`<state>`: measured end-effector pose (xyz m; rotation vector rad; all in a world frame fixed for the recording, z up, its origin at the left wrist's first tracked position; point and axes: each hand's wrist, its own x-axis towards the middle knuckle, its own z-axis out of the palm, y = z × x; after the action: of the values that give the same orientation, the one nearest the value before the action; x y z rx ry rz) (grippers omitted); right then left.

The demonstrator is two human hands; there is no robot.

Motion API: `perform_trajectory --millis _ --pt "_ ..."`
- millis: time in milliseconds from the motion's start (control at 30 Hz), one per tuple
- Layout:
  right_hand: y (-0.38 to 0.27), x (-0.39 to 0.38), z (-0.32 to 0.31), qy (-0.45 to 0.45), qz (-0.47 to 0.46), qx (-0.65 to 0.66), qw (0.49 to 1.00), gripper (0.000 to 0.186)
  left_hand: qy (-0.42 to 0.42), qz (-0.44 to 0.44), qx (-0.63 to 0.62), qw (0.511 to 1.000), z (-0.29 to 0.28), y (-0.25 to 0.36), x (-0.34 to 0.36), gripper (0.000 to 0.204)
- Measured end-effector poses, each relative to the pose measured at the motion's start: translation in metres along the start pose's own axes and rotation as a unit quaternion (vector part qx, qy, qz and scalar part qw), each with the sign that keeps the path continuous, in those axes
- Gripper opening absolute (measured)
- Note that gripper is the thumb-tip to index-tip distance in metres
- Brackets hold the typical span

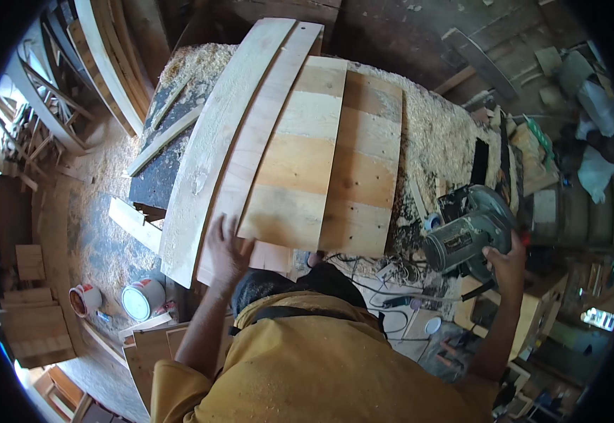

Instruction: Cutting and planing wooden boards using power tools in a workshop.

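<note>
Planks [250, 148] are lying stiff and rough across a sawdust-covered bench [441, 141]; the left hand [226, 247] is pressing flat, fingers spread, on their near ends. The right hand [508, 264] is gripping a heavy-looking power saw [465, 233] at its handle.

Left hand [228, 248] flat on near end of a pale plank [254, 151], fingers [223, 229] spread. Another long plank [211, 144] lies just beside it on the left; a wide glued panel [335, 158] w/ light and darker bands overlaps on the right. All rest on a bench [434, 141] covered in sawdust. Right hand [508, 262] grips a grey electric power tool [465, 233] at bench's right end, cables nearby. Two paint tins [120, 299] on the floor, lower left.
</note>
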<state>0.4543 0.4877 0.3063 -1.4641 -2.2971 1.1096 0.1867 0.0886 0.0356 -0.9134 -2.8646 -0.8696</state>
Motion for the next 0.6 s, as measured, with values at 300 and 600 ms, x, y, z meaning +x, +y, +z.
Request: perform_trajectory --millis 300,600 --pt "-0.021 0.183 0.011 -0.092 -0.101 -0.326 0.935 0.059 -0.196 0.015 0.031 0.98 0.081 0.145 0.035 0.085" --pt "-0.005 0.29 0.055 -0.214 -0.15 -0.542 0.798 0.047 -0.13 0.018 0.065 0.989 0.142 0.145 0.196 0.087"
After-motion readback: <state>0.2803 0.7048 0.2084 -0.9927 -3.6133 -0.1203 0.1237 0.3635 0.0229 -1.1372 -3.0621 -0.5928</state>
